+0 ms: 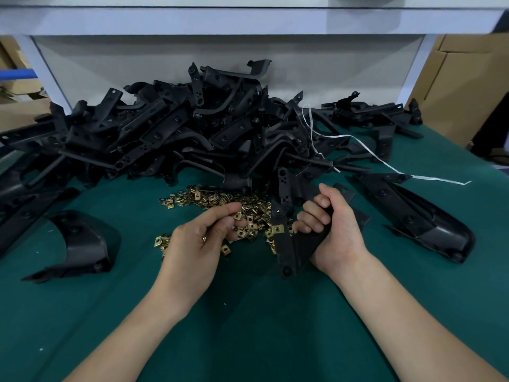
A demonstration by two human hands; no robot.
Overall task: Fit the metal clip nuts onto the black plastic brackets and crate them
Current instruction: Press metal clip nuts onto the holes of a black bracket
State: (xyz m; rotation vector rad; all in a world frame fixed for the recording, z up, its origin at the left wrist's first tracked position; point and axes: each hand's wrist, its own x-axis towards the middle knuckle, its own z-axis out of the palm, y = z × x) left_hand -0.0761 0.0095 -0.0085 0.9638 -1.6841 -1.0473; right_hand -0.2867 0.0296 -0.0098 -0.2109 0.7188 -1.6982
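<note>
Right hand [338, 235] clenched round the bracket [285, 252], left hand [192, 244] pinching up loose clip nuts [248, 205]. If I grab a clump, one probably slips or seats crooked.

Both our bare forearms reach forward toward the heap of clip nuts [248, 213]. Our left hand [202, 235] lies over the near left part of this heap, its back turned up, the thumb stretched forward and the other fingers curled under; if they hold any nuts, we cannot tell. Our right hand [334, 230] is at the right edge of the heap, with fingers and thumb curled round a black bracket [285, 244].
</note>
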